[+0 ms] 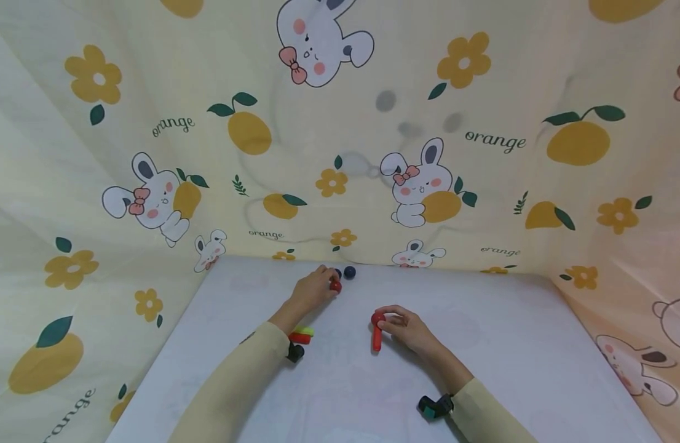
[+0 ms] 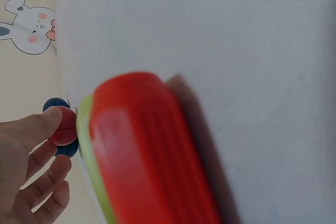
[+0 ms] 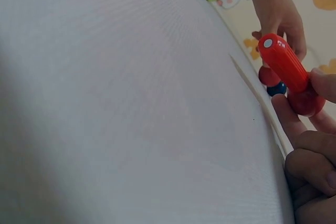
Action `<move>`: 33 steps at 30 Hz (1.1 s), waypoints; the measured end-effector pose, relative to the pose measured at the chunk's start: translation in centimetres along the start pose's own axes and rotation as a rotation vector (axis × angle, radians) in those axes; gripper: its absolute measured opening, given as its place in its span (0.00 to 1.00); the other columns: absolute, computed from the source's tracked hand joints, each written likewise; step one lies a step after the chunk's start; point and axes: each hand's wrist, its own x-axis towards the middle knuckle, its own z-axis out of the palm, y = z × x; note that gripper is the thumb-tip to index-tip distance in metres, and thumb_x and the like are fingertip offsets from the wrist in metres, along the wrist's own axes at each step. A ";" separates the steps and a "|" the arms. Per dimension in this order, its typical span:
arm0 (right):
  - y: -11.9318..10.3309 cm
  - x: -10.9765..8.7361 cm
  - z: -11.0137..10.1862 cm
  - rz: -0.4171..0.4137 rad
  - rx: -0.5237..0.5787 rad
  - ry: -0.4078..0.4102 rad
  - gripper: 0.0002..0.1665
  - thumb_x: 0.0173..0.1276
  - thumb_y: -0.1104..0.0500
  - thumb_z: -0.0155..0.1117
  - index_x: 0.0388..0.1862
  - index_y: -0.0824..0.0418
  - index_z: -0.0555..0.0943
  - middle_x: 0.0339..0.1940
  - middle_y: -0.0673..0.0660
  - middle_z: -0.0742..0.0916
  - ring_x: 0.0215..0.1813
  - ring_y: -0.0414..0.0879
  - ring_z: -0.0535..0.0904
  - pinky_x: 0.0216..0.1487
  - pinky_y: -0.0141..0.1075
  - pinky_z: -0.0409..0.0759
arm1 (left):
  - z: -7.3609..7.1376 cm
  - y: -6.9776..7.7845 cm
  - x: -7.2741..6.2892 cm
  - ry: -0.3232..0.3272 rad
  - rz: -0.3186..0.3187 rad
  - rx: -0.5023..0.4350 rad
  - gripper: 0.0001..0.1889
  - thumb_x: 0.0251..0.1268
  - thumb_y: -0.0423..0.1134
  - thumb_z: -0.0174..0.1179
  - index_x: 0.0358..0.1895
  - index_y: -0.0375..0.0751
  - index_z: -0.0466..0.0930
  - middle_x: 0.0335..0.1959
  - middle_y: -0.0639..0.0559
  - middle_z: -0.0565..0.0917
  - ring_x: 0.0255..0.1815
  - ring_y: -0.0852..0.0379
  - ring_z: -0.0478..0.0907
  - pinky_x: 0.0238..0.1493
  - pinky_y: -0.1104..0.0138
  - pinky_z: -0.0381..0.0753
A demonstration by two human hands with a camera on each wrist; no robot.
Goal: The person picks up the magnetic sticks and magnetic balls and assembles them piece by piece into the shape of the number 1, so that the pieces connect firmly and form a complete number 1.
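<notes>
My left hand point(image 1: 313, 290) pinches a red ball point(image 1: 336, 287) between thumb and fingers, near the table's back edge. Just behind it are two dark blue balls point(image 1: 349, 272), one partly hidden by the fingers. Nearer the centre, my right hand point(image 1: 407, 327) holds another red ball point(image 1: 377, 318) with a red stick point(image 1: 377, 340) joined to it. In the right wrist view, this red stick point(image 3: 283, 61) has a pale round spot on its free end. Beside the left wrist lie a second red stick point(image 2: 152, 150) and a yellow-green stick point(image 2: 89, 145), side by side.
The white tabletop point(image 1: 456, 344) meets a hanging cloth point(image 1: 340, 215) printed with rabbits and oranges at the back and sides. Black wrist cameras point(image 1: 435, 407) are strapped to both wrists.
</notes>
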 end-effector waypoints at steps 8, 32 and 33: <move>0.1 0.0 0.1 -0.018 -0.007 0.004 0.24 0.77 0.52 0.72 0.68 0.55 0.82 0.52 0.55 0.92 0.55 0.50 0.78 0.47 0.42 0.72 | 0.2 0.0 -0.2 -0.011 -0.016 -0.022 0.17 0.71 0.43 0.74 0.58 0.50 0.82 0.52 0.53 0.82 0.44 0.56 0.80 0.51 0.60 0.85; -0.3 0.0 -0.2 -0.007 0.014 -0.024 0.26 0.78 0.50 0.71 0.70 0.56 0.80 0.53 0.56 0.92 0.53 0.50 0.78 0.46 0.41 0.70 | -0.4 1.0 -3.4 0.016 -0.014 -0.229 0.16 0.73 0.54 0.71 0.58 0.57 0.84 0.50 0.58 0.88 0.45 0.58 0.81 0.48 0.62 0.83; -0.2 0.0 -0.2 -0.009 0.005 -0.025 0.26 0.78 0.49 0.71 0.70 0.56 0.80 0.53 0.56 0.92 0.54 0.50 0.78 0.47 0.42 0.70 | -0.3 1.1 -3.6 0.014 -0.012 -0.241 0.16 0.73 0.54 0.71 0.58 0.57 0.84 0.50 0.58 0.88 0.45 0.58 0.81 0.49 0.62 0.83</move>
